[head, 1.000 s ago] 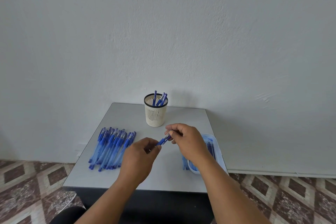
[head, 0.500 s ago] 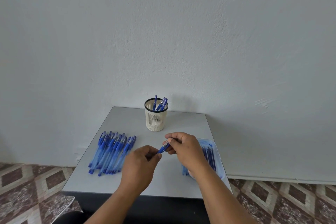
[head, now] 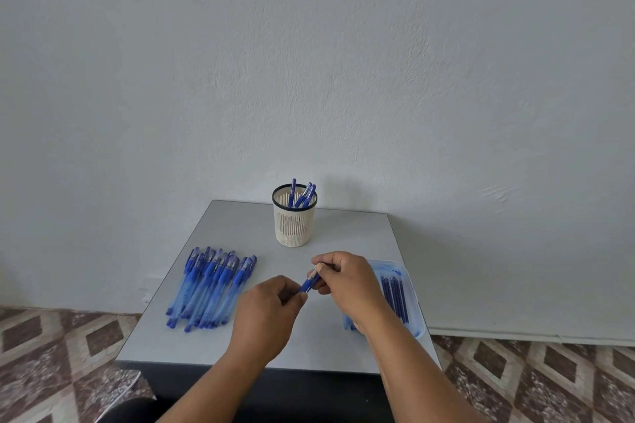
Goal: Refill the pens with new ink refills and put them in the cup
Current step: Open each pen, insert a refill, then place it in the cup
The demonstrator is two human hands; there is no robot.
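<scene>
Pen (head: 310, 282) is being held above the counter (head: 343, 233), spanning both hands: right hand (head: 347, 280) is pinching the upper barrel, left hand (head: 268, 312) is gripping the lower end. Judged step: a twisting or reassembly of one pen. Left of the left hand, a pile of pens (head: 209, 288) is lying; beyond the hands, the cup (head: 294, 220) is holding a few; under the right wrist, a refill tray (head: 398, 292) is sitting. Next move likely calls for a firm closing, then a reach forward to the cup.
</scene>
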